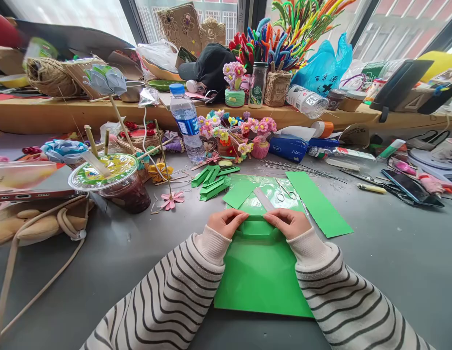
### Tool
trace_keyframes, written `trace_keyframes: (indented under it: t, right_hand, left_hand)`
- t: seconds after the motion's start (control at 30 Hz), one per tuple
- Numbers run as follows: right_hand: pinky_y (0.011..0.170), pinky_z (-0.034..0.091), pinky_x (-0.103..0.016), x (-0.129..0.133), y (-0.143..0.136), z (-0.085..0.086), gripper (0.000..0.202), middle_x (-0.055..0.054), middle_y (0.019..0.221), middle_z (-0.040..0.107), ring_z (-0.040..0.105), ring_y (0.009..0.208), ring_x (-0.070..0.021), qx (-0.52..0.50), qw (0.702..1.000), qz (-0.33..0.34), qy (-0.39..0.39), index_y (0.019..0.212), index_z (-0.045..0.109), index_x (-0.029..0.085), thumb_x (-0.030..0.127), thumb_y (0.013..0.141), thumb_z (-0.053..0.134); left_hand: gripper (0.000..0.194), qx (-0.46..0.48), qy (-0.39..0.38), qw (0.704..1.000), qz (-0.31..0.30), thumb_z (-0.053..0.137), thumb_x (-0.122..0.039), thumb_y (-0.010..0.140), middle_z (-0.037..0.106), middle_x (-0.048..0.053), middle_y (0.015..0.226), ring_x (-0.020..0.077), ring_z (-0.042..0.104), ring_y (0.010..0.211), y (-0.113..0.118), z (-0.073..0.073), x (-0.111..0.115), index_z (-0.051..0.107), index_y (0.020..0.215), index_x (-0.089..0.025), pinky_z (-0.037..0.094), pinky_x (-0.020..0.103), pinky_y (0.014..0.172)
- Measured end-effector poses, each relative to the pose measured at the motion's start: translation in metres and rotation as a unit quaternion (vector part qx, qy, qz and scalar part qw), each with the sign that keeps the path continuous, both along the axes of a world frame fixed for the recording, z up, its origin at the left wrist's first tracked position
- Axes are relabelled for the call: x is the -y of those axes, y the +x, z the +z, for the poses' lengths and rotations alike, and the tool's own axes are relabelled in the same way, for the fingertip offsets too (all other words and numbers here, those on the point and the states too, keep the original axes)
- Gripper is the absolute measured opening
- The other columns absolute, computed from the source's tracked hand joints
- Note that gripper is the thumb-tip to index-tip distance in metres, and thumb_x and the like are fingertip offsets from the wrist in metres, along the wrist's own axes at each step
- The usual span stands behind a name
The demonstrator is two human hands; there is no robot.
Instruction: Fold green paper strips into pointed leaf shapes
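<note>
Between my two hands is a folded strip of green paper [257, 227], held at its upper edge. My left hand [226, 222] pinches the left end between thumb and fingers, and my right hand [288, 222] pinches the right end. Below them lies a large green sheet [262, 279]. Just beyond my hands are a flat ruler-like strip [263, 198], scissors [285, 192] and a smaller green piece [241, 193]. A long green strip [318, 204] lies to the right of my right hand. Several folded green paper pieces [213, 182] are piled at the far left of the sheet.
To the left stand a lidded drink cup [122, 187] and a water bottle [185, 124]. Crocheted flowers [233, 129] and a blue tissue pack [289, 147] line the back under a crowded wooden shelf [153, 113]. A phone [411, 187] lies at the right.
</note>
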State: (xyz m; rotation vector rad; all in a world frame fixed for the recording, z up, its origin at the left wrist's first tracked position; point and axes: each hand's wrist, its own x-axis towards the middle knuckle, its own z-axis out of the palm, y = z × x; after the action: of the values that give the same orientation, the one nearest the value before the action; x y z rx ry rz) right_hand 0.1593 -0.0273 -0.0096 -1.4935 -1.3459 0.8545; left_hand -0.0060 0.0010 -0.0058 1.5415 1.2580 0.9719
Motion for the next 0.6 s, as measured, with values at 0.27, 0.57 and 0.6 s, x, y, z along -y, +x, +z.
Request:
trace_keyframes:
  t: [0.27, 0.57, 0.6]
  right_hand:
    - [0.043, 0.042, -0.022, 0.0033, -0.0025, 0.0105, 0.022, 0.000, 0.047, 0.056, 0.049, 0.043, -0.0109, -0.036, 0.999, -0.010, -0.024, 0.055, 0.061, 0.014, 0.036, 0.055, 0.061]
    - [0.046, 0.040, -0.022, 0.0035, -0.0014, 0.0095, 0.022, -0.001, 0.053, 0.057, 0.049, 0.048, -0.0116, -0.018, 1.000, -0.015, -0.003, 0.063, 0.060, 0.014, 0.036, 0.061, 0.055]
    - [0.044, 0.039, -0.022, 0.0032, -0.0012, 0.0094, 0.022, 0.000, 0.053, 0.056, 0.048, 0.046, -0.0110, -0.024, 1.000, -0.018, -0.005, 0.063, 0.060, 0.014, 0.036, 0.061, 0.055]
  left_hand:
    - [0.029, -0.003, 0.002, 1.000, 0.003, 0.056, -0.040, 0.057, 0.056, 0.002, 0.050, 0.0098, 0.046, 0.046, -0.0001, -0.0046, -0.0005, 0.061, 0.060, -0.012, 0.037, 0.020, 0.043]
    - [0.025, 0.037, 0.009, 0.999, 0.021, 0.056, -0.037, 0.057, 0.054, 0.001, 0.050, 0.0087, 0.045, 0.047, 0.0024, -0.0042, 0.0010, 0.059, 0.057, -0.013, 0.038, 0.020, 0.046]
    - [0.024, 0.045, -0.001, 0.999, 0.015, 0.057, -0.037, 0.056, 0.054, 0.001, 0.051, 0.0087, 0.046, 0.047, 0.0027, -0.0033, 0.0012, 0.059, 0.057, -0.013, 0.038, 0.019, 0.046]
